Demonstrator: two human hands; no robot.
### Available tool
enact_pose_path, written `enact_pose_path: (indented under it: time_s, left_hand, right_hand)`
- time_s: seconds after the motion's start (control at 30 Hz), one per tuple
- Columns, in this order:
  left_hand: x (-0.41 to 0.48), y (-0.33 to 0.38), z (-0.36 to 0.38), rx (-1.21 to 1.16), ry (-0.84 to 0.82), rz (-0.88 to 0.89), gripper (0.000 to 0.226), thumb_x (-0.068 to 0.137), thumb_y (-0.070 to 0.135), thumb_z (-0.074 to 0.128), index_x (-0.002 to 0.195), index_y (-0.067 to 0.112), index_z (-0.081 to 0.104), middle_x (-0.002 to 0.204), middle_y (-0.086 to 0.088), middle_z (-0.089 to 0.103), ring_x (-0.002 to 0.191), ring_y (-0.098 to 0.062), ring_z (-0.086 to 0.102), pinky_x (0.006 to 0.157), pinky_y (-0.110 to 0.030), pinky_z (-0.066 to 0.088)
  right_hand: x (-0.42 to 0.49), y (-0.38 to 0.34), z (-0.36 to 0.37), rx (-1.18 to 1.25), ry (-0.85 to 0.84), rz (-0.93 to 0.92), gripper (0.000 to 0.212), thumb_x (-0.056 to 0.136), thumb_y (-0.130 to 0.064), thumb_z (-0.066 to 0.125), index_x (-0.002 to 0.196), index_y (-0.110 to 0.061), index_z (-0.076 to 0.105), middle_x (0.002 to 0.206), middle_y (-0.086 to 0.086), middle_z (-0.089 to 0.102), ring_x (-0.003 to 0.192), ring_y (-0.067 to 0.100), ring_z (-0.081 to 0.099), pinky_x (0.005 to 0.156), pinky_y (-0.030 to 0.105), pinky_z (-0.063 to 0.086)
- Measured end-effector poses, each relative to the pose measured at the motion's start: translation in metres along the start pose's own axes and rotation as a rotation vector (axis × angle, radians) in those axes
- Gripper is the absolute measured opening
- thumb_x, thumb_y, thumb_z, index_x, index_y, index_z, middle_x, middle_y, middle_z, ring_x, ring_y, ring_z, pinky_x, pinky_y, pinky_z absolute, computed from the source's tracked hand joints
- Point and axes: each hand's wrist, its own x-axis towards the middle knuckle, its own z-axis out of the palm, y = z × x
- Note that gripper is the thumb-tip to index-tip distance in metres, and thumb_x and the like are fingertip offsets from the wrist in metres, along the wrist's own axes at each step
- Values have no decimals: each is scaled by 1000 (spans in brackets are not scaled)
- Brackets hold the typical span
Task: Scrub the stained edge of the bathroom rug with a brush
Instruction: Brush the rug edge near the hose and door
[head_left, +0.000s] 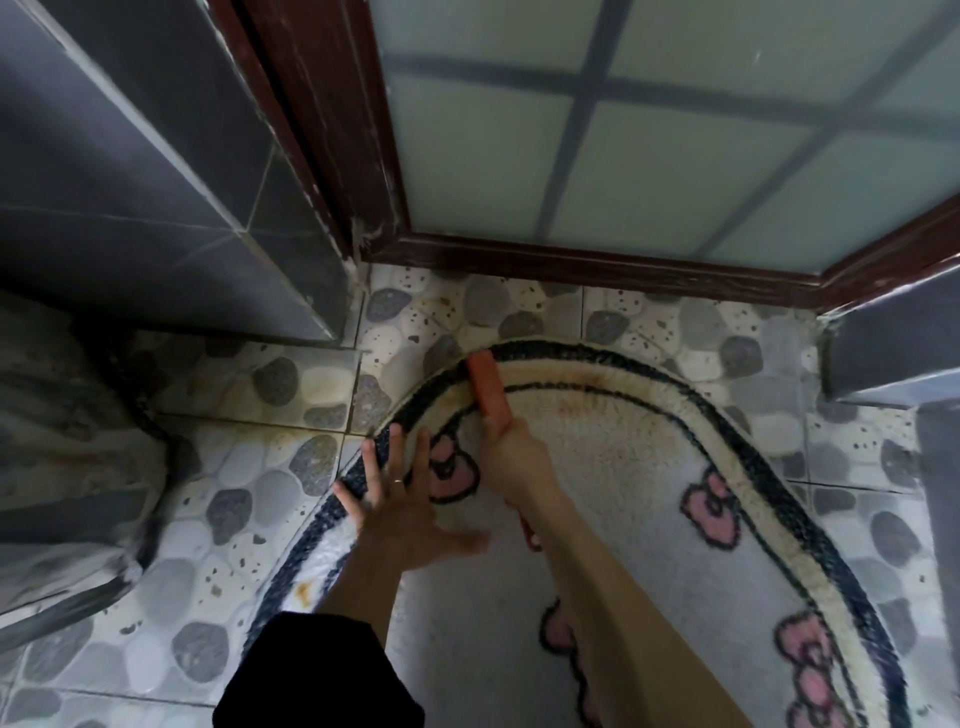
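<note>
Here the right hand (511, 452) grips the brush (485, 387); left hand (400, 499) presses the rug (623, 467).

No writing, label, brand or number can be read (the rug (597, 457) shows only pink bows (712, 512)).

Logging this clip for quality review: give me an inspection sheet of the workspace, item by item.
Surface: pebble-patterned floor tiles; the rug lies on them.
Job's things: rug brownish-stained along its far curved edge; orange brush set on that edge.
Clutter: nothing seen.
Grippers: left hand flat, fingers spread, pressing the rug's left border; right hand grips the brush handle.
Cables: nothing seen.
Surroundings: frosted-glass door in a dark wood frame ahead; grey wall tiles on both sides.
</note>
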Motion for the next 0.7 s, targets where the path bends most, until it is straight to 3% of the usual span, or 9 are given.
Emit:
enact_pose_path:
  time_s: [0.1, 0.23, 0.33, 0.43, 0.5, 0.6, 0.7]
  left_hand:
    - [-1, 2, -1, 27, 18, 27, 153, 36, 107, 43, 131, 35, -53, 133, 7, -64, 138, -35, -46, 110, -77, -7]
    - [3, 0, 0, 43, 32, 28, 152, 34, 109, 40, 125, 36, -58, 130, 6, -67, 139, -36, -44, 109, -78, -6]
    - [4, 2, 1, 30, 21, 10, 152, 31, 110, 37, 120, 35, -61, 132, 5, -66, 140, -37, -43, 109, -78, -6]
    - [5, 2, -1, 68, -8, -17, 151, 32, 110, 35, 120, 32, -61, 131, 2, -66, 139, -38, -43, 109, -77, -5]
    - [1, 4, -3, 56, 9, -4, 151, 33, 110, 35, 123, 33, -59, 132, 3, -65, 141, -38, -41, 110, -77, -4]
    - [2, 1, -1, 46, 0, 15, 154, 33, 109, 38, 130, 35, -55, 132, 5, -65, 142, -38, -40, 109, -78, -5]
    - [5, 1, 0, 31, 8, 42, 156, 33, 108, 44, 134, 38, -52, 133, 7, -65, 141, -36, -42, 107, -77, -10]
  right_hand:
    - [1, 61, -60, -124, 154, 135, 52, 106, -50, 28, 124, -7, 49, 112, 20, 65, 97, 38, 64, 82, 38, 50]
    - [-17, 124, -111, -71, 333, 359, 66, 101, -62, 24, 123, -5, 51, 95, 17, 65, 76, 32, 63, 68, 38, 51]
    - [-5, 64, -44, 89, 267, 115, 54, 105, -51, 27, 125, -10, 56, 98, 10, 65, 72, 20, 60, 66, 31, 46]
    - [7, 7, 26, 52, 37, -89, 48, 107, -46, 31, 130, -8, 51, 108, 13, 66, 91, 31, 64, 73, 32, 46]
    - [10, 20, 5, -47, 20, -7, 53, 105, -51, 30, 131, -9, 48, 116, 14, 64, 96, 33, 64, 76, 31, 46]
    - [-9, 89, -76, -116, 175, 142, 53, 105, -55, 27, 126, -10, 48, 99, 12, 64, 68, 17, 57, 59, 31, 42]
    - [-21, 115, -101, -86, 352, 260, 61, 105, -54, 24, 118, -2, 52, 92, 18, 65, 66, 25, 58, 59, 32, 43]
